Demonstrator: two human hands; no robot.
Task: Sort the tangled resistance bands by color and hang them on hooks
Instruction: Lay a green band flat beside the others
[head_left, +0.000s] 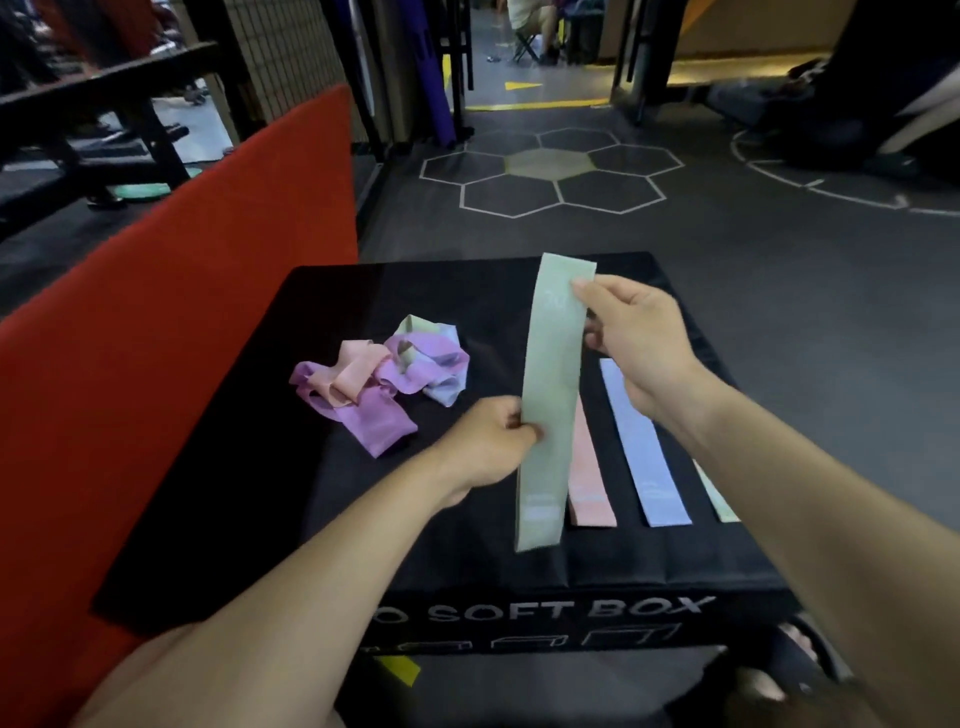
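Both hands pinch one long, flat, pale green elastic band (551, 400), held stretched lengthwise above the black soft box (270, 467) with white lettering on its front. Left hand (485, 441) grips the band's left edge near its lower half, thumb and fingers closed on the fabric. Right hand (636, 340) pinches the right edge near the far end, fingertips on the band's face.

Flat on the box top, just right of the held band: a pink flat band (589, 478), partly hidden beneath it; then a light blue flat band (641, 452); then a second pale green band (719, 499), mostly covered by the right forearm. The three lie parallel, apart from one another.

Left of the held band, on the same box top, a tangled heap of purple, pink, blue and green bands (382, 379). A red padded mat (156, 322) borders the box's left side.
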